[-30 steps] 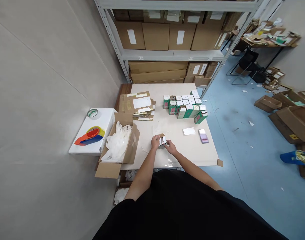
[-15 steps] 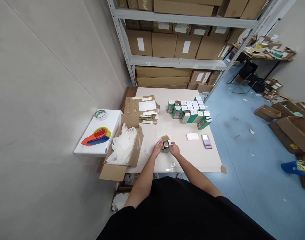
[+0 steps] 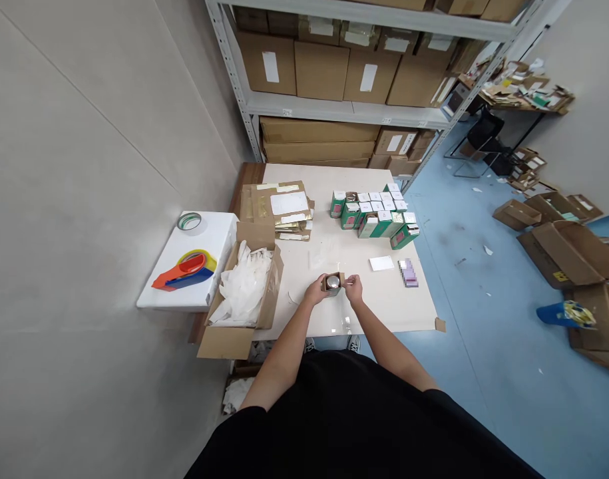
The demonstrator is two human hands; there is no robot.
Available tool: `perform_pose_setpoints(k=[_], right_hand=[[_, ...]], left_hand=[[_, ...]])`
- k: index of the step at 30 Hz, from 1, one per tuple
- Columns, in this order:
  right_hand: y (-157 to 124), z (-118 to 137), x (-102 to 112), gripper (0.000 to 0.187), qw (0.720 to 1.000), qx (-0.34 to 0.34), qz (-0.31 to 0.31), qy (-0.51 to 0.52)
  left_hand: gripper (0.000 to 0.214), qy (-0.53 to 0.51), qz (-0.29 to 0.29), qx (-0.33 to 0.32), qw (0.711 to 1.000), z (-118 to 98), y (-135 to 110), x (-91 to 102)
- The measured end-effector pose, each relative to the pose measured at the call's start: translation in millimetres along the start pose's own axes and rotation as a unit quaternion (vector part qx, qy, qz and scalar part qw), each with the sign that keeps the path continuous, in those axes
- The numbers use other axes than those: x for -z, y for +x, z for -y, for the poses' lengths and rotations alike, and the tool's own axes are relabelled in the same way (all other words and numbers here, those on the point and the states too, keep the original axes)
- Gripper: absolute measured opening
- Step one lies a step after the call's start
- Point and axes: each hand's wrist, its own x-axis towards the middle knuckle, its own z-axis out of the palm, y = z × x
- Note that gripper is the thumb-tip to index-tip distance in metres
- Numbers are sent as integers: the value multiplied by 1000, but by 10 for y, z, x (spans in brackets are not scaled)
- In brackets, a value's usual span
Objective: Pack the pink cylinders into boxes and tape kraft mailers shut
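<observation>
My left hand [image 3: 315, 291] is closed around a small open cardboard box [image 3: 333, 284] with a round silvery lid showing in its top. My right hand [image 3: 354, 287] is just right of the box, fingers pinched at its edge; what they pinch is too small to make out. Both hands hover over the near middle of the pale table [image 3: 384, 306].
An open carton of white plastic bags [image 3: 244, 289] stands at my left. Flattened cartons [image 3: 279, 209] and a cluster of green-and-white boxes [image 3: 377, 216] lie farther back. A white card [image 3: 381, 263] and a small stack [image 3: 408, 273] lie right. Tape dispenser [image 3: 184, 271] on a side stand.
The box's flaps stand open and the silvery lid shows in it. My right hand moved from over the box to its right side. The camera view shifted slightly.
</observation>
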Motion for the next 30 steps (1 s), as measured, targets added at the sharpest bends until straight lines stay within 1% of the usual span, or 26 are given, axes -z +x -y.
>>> perform_pose_setpoints(k=[2,5,7,9,11,13,15,17,19,22,24,25,27,30], right_hand=[[25,74,51,29,1000,-5,9,-22],[43,197,111,27,996,-3,58,-72],[23,274,103,37,989,1,71,-127],[-8,348,54,47,981,0,59,-186],[-26,422,-19,50,972,-10,42,-230],[-18,490,-93,49,969,-23,41,-243],[9,545,-141,45,968,-24,58,-242],[34,591,-142,40,967,0,78,-242],[40,648,-79,36,965,37,87,-243],[22,832,154,40,969,73,73,-224],[13,1067,395,45,974,85,73,-195],[12,1222,534,46,975,95,89,-182],[14,1592,832,45,967,147,126,-168],[4,2195,1282,39,954,244,128,-120]], left_hand=[[83,29,-10,14,999,-39,-4,25],[85,47,-19,24,998,-74,-8,43],[86,54,-17,34,998,-87,-4,44],[84,67,-12,44,997,-96,6,45],[80,79,-5,43,996,-102,14,48],[78,87,0,35,996,-100,16,52],[78,90,0,31,995,-90,9,57],[80,86,-7,36,996,-75,-1,60],[80,79,-19,39,996,-61,-7,61],[79,90,-25,47,994,-60,3,59],[81,106,-23,58,992,-77,13,52],[83,112,-24,64,991,-92,15,47],[87,119,-37,70,990,-134,3,31],[89,143,-59,76,985,-228,-53,11]])
